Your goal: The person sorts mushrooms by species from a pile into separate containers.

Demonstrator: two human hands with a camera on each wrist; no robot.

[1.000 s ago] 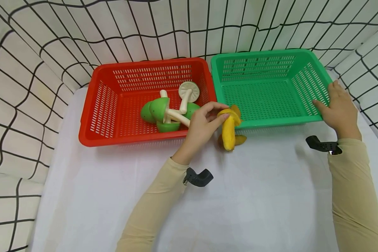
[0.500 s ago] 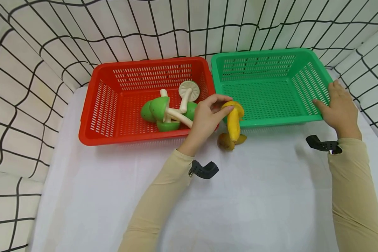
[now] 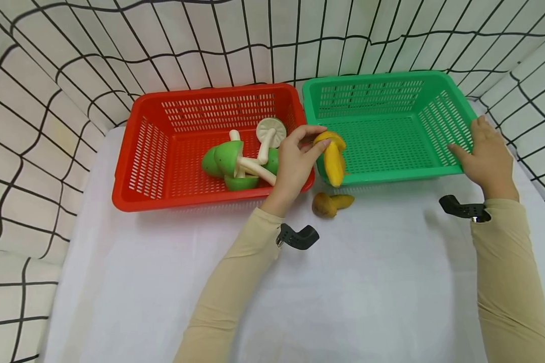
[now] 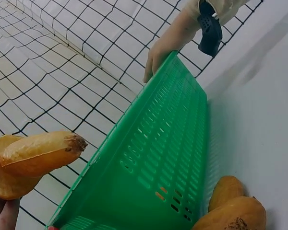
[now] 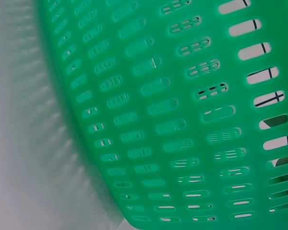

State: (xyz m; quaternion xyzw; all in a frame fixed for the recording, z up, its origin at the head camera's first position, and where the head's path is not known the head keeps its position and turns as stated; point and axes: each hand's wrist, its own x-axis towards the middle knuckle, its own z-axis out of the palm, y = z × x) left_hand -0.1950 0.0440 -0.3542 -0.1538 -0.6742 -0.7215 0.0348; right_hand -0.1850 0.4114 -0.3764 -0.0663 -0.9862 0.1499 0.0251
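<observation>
My left hand [image 3: 296, 160] pinches a yellow mushroom [image 3: 333, 166] by its cap, thumb on one side and fingers on the other. The mushroom's stem hangs downward over the front left corner of the green basket [image 3: 386, 177]. In the left wrist view the yellow mushroom [image 4: 41, 155] shows a brown, rough stem end, level with the basket's rim. My right hand [image 3: 492, 156] holds the basket's right rim, its thumb inside and its fingers along the outside. A brownish-yellow mushroom [image 3: 326, 205] lies on the white table just in front of the green basket.
A red basket [image 3: 131, 201] stands against the green one on its left. It holds several green-capped mushrooms [image 3: 228, 157] with white stems. White walls with a black wire grid [image 3: 254, 48] enclose the back and sides of the table.
My left hand has raised the yellow mushroom from beside the brownish one up to the green basket's front corner. The right hand stays at the right rim.
</observation>
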